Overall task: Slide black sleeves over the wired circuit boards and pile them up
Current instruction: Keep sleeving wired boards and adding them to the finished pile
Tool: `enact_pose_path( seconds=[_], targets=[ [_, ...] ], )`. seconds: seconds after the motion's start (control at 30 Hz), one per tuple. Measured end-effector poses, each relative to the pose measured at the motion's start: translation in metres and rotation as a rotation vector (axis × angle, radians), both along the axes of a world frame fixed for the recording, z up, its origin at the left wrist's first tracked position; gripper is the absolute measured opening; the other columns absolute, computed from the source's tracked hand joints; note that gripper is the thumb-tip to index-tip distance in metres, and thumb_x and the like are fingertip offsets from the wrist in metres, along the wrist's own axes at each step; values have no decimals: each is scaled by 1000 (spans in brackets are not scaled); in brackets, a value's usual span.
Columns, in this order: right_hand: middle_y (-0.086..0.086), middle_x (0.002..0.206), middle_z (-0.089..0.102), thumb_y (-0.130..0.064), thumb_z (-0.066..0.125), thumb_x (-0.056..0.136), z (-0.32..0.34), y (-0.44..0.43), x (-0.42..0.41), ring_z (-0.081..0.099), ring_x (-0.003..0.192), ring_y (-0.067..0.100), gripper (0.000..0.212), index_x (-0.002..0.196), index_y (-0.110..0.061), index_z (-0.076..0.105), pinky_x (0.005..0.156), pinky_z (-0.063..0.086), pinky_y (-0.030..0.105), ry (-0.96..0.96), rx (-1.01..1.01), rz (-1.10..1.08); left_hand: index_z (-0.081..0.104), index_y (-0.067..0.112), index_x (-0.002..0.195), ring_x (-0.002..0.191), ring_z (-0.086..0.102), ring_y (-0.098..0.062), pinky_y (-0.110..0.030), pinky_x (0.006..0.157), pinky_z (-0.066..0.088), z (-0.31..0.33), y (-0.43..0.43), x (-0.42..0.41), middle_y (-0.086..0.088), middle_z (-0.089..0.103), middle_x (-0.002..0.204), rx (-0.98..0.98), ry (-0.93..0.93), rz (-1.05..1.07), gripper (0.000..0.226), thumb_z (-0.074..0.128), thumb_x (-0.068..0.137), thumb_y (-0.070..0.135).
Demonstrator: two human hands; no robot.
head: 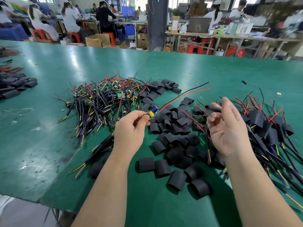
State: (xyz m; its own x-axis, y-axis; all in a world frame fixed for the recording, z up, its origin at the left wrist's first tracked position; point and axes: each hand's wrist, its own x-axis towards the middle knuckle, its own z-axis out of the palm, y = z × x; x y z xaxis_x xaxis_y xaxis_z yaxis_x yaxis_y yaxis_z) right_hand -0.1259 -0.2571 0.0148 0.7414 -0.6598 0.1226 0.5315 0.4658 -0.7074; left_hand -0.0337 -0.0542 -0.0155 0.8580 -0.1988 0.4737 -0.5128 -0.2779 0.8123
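My left hand (131, 126) pinches a small wired circuit board (153, 112) with a yellow and a blue part; its red and black wires run up to the right. My right hand (227, 126) hovers over the table, and between thumb and fingers it holds a flattened black sleeve (213, 108). Loose black sleeves (173, 145) lie heaped between my hands. Bare wired boards (105, 97) form a tangle at the left. Sleeved boards (265, 126) are piled at the right.
The green table (49, 128) has a front edge near my elbows. More black sleeves (14, 86) and red wires lie at the far left. A lone black piece (244, 82) sits at the back right. People work at benches beyond the table.
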Motion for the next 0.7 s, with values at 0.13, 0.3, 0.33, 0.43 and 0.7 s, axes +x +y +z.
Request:
enact_pose_path(
  seconds=[0.13, 0.3, 0.33, 0.43, 0.7],
  targets=[
    [-5, 69, 67, -24, 66, 72, 4, -3, -2, 67, 68, 6, 16, 80, -15, 56, 58, 48, 13, -9, 11, -25, 67, 25, 87, 57, 53, -4, -8, 54, 38, -1, 0, -1, 30, 64, 70, 37, 20, -43, 12, 58, 94, 19],
    [-3, 63, 63, -23, 70, 75, 3, -3, 0, 61, 57, 10, 19, 81, -15, 53, 54, 47, 18, -12, 94, -17, 67, 25, 87, 43, 44, 3, -6, 46, 32, 0, 0, -2, 16, 65, 68, 39, 14, -61, 13, 58, 94, 18],
    [-2, 65, 64, -21, 69, 78, 2, -3, 0, 63, 59, 10, 16, 81, -14, 55, 56, 48, 18, -4, 81, -13, 67, 24, 87, 42, 44, 4, -6, 46, 32, 1, 0, -3, 15, 65, 68, 38, 16, -63, 13, 58, 94, 17],
    [0, 79, 72, -17, 66, 77, 0, -6, -2, 71, 80, 13, 12, 86, -13, 59, 69, 52, 17, -12, -5, 17, 66, 23, 86, 44, 44, 8, -5, 47, 32, 1, 0, -4, 16, 64, 67, 38, 16, -63, 14, 58, 94, 15],
    [6, 91, 69, -2, 62, 72, 4, -15, -7, 71, 91, 19, 22, 90, -13, 59, 78, 55, 26, -34, -50, 6, 65, 24, 87, 42, 43, 8, -4, 44, 31, 1, 0, -3, 14, 65, 68, 43, 18, -63, 13, 58, 94, 16]
  ],
)
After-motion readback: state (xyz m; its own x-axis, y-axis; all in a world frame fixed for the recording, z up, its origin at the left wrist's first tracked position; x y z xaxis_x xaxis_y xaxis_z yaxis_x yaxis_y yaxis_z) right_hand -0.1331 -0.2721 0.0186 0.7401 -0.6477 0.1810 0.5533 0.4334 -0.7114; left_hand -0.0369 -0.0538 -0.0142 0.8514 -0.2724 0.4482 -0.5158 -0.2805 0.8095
